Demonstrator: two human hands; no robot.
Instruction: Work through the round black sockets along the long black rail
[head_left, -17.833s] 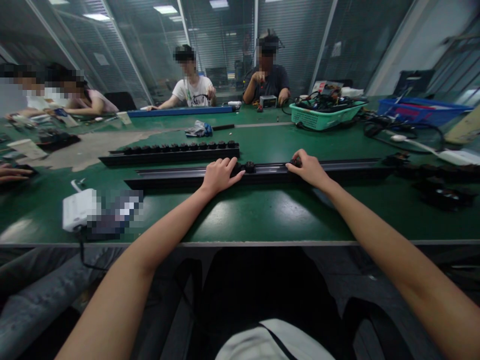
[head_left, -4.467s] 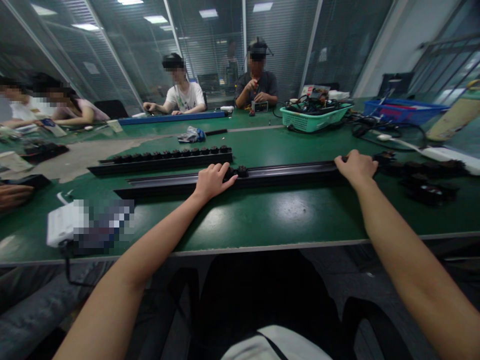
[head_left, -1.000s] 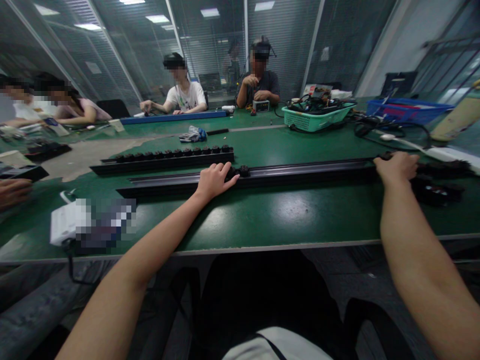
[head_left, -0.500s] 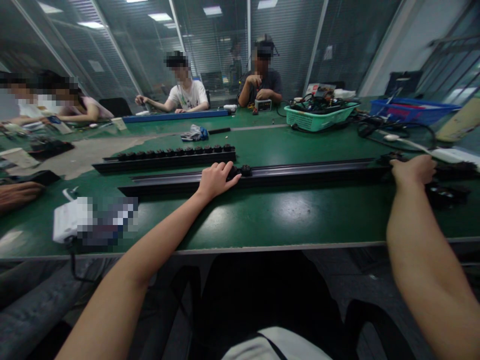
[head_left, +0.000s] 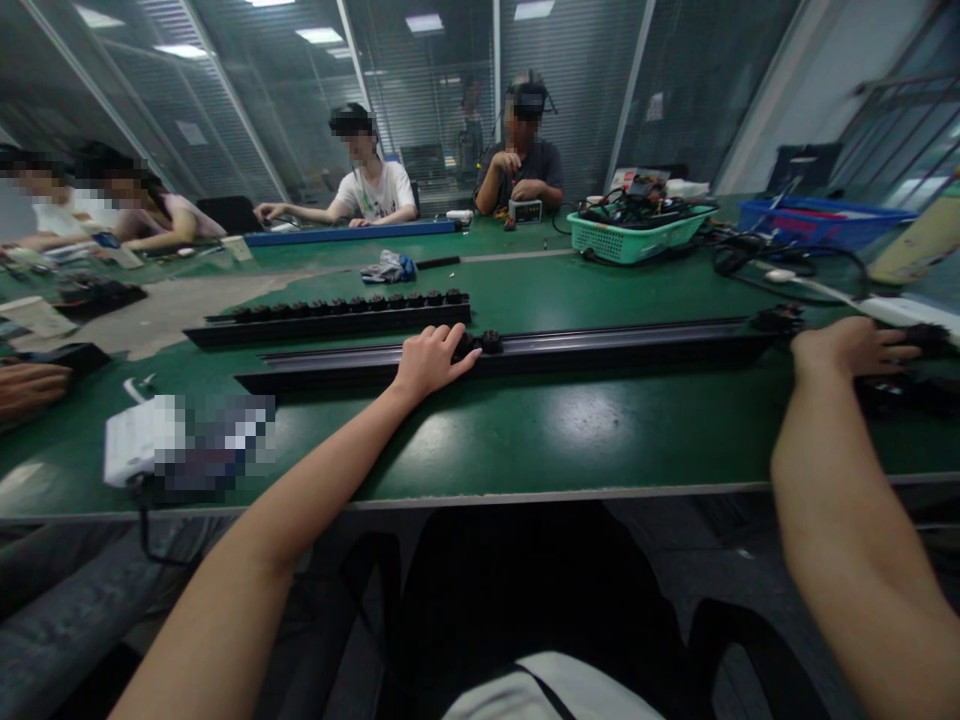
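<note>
A long black rail [head_left: 615, 345] with a grooved top lies across the green table in front of me. My left hand [head_left: 431, 362] is closed over the rail left of its middle, with the fingers curled down on the far side. Just beyond its fingertips a small black round-topped piece [head_left: 491, 341] sits on the rail; another dark piece is partly hidden by the fingers. Past the rail's right end, my right hand [head_left: 847, 350] hangs over several dark parts [head_left: 911, 395], its fingers stretched to the right. A cluster of black pieces [head_left: 778, 318] lies by that end.
Behind lies a shorter black rail [head_left: 330, 325] carrying a row of black pieces. A green basket [head_left: 641, 240] of cables, a blue tray [head_left: 821, 225] and a white power strip [head_left: 896, 310] stand right. A white box [head_left: 139, 440] sits front left, near another person's hand [head_left: 34, 390].
My right hand has moved right, off the cluster at the rail's end, and its fingers have spread out. My left hand has stayed in place on the rail.
</note>
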